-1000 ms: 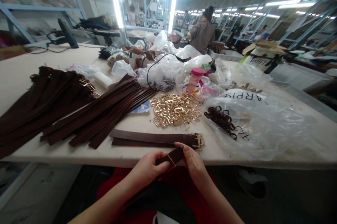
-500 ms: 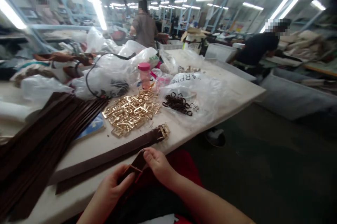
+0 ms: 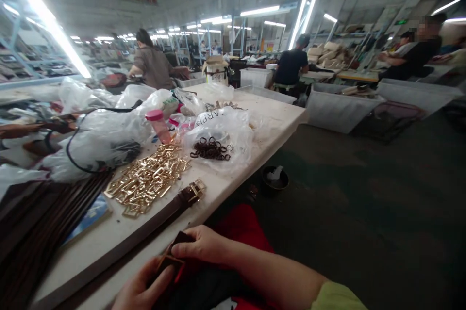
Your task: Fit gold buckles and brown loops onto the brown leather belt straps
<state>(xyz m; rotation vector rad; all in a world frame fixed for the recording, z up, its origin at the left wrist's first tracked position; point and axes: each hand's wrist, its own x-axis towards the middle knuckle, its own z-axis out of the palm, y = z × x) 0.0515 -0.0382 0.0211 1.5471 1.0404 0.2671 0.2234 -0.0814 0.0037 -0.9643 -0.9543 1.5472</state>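
Observation:
Near the table's front edge, above my lap, both hands hold a dark brown leather belt (image 3: 183, 238). My left hand (image 3: 147, 283) is closed on it, thumb on top, by a thin tan or gold-coloured edge I cannot make out clearly. My right hand (image 3: 206, 247) pinches the belt's end between thumb and fingers. Just beyond lies a finished-looking brown belt (image 3: 145, 237) with a gold buckle (image 3: 197, 191) at its far end. A pile of gold buckles (image 3: 149, 179) is spread behind it. Dark brown belt loops (image 3: 210, 149) rest on a clear plastic bag (image 3: 240, 147).
Many brown leather straps (image 3: 43, 222) lie stacked at the left over a blue-and-white sheet (image 3: 87, 218). A pink-lidded jar (image 3: 158, 125) and crumpled plastic bags (image 3: 109, 130) stand behind. A black bucket (image 3: 275, 177) is on the floor; white bins (image 3: 338, 108) and co-workers are further off.
My view has turned right, so the table's contents appear further left. Both hands still grip the belt; the right hand has moved closer over it and covers more of its end.

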